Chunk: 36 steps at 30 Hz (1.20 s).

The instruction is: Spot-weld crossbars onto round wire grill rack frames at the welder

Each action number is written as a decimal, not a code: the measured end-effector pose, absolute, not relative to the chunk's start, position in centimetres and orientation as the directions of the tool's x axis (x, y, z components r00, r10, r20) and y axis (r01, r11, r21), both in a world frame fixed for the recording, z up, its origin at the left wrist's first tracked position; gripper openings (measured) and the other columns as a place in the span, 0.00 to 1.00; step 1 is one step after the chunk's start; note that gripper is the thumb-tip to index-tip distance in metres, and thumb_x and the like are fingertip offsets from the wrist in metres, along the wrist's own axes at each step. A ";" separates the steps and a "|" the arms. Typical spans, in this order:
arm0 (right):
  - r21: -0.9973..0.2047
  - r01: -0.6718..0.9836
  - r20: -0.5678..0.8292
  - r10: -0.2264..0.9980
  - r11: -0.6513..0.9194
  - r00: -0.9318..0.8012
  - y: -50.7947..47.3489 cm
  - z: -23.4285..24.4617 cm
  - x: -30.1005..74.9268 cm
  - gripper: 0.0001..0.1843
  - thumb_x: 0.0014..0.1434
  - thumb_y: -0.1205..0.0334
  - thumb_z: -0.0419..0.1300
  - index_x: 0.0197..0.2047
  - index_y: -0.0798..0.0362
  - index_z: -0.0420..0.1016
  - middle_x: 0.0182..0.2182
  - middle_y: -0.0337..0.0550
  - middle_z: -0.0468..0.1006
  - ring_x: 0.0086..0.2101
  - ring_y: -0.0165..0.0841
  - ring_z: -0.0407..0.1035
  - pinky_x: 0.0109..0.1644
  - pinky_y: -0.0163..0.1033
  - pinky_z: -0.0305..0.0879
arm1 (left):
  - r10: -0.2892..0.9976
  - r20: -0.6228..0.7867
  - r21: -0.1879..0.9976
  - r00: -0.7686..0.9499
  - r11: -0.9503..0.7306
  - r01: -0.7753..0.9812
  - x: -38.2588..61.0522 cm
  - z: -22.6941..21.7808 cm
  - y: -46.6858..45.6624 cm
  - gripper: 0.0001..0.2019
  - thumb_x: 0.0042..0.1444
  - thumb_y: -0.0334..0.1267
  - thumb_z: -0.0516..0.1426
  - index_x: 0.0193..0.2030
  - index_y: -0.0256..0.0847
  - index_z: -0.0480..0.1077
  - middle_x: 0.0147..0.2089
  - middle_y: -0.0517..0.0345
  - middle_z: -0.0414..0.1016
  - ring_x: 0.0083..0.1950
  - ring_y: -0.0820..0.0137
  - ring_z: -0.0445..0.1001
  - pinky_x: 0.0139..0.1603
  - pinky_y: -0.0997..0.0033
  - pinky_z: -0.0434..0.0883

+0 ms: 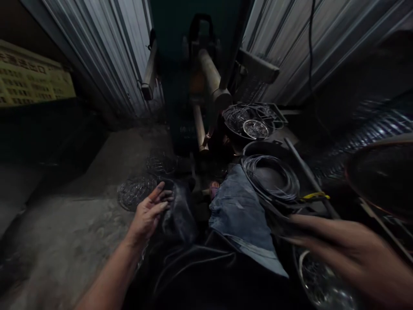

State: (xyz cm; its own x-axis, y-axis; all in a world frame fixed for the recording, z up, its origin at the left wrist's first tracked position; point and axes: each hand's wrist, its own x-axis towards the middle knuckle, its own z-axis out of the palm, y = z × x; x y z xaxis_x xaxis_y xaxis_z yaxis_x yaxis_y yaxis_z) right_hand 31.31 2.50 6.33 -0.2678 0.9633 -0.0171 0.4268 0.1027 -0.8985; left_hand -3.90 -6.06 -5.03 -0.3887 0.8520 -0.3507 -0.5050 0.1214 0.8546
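Observation:
My left hand [150, 213] is raised beside my left knee, fingers parted and loosely bent, with nothing seen in them. A black apron [200, 271] covers my lap, and blue denim [240, 202] shows on my right leg. My right hand [351, 249] reaches in from the right, its fingers stretched out, thumb apart and blurred by motion. Below it sits a container of shiny wire pieces [322, 275]. Just beyond its fingertips, a coil of wire [274, 178] lies in a dark round basin [254, 148].
A dark green machine [180, 112] with a thick cylindrical arm [209, 71] stands ahead. Another basin holds tangled wire rings [248, 120]. A wire bundle [135, 191] lies on the floor at left. A metal bar [305, 168] slants at right; a yellow crate [32, 79] sits far left.

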 end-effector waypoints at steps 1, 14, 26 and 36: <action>-0.810 0.487 0.047 0.864 0.326 -0.501 2.5 6.0 28.5 0.12 0.46 0.53 0.68 0.37 0.43 0.80 0.29 0.49 0.79 0.28 0.45 0.73 0.28 0.46 0.69 | 0.870 -0.372 0.783 -0.323 0.108 -0.612 -2.8 -4.2 -5.6 0.37 0.41 0.41 0.67 0.60 0.42 0.64 0.54 0.47 0.70 0.52 0.58 0.71 0.46 0.61 0.72; -0.709 0.315 0.404 0.730 0.631 -0.552 7.7 3.3 20.5 0.12 0.60 0.58 0.60 0.47 0.48 0.76 0.41 0.45 0.78 0.41 0.38 0.73 0.47 0.41 0.67 | 0.924 -0.368 0.578 -0.105 0.138 -0.804 -3.0 -1.6 -3.5 0.42 0.40 0.29 0.58 0.66 0.43 0.52 0.57 0.40 0.65 0.55 0.42 0.69 0.42 0.54 0.73; -0.914 -0.211 -0.202 0.839 -0.347 -0.505 15.5 -0.1 20.8 0.25 0.43 0.57 0.71 0.45 0.51 0.73 0.42 0.46 0.77 0.39 0.37 0.71 0.33 0.35 0.66 | 0.925 -0.335 0.546 0.182 0.348 -0.762 -5.7 0.4 0.5 0.32 0.51 0.45 0.57 0.62 0.37 0.59 0.56 0.36 0.68 0.50 0.42 0.72 0.31 0.66 0.72; -0.757 -0.326 -0.442 0.811 -0.566 -0.382 12.0 0.2 17.5 0.19 0.43 0.54 0.68 0.37 0.52 0.71 0.28 0.40 0.74 0.28 0.34 0.68 0.25 0.35 0.63 | 0.973 -0.121 0.430 -0.198 -0.128 -0.894 -3.1 0.4 1.2 0.46 0.46 0.61 0.59 0.66 0.35 0.54 0.65 0.41 0.60 0.62 0.47 0.62 0.55 0.54 0.69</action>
State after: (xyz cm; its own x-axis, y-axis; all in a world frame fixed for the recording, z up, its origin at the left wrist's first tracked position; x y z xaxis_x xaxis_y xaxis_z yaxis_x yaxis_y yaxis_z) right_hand 17.46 11.95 0.15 -0.3825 0.8112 -0.4423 -0.3260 -0.5664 -0.7569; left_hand -3.12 1.17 0.41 -0.1981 0.9727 -0.1210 -0.8937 -0.1285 0.4300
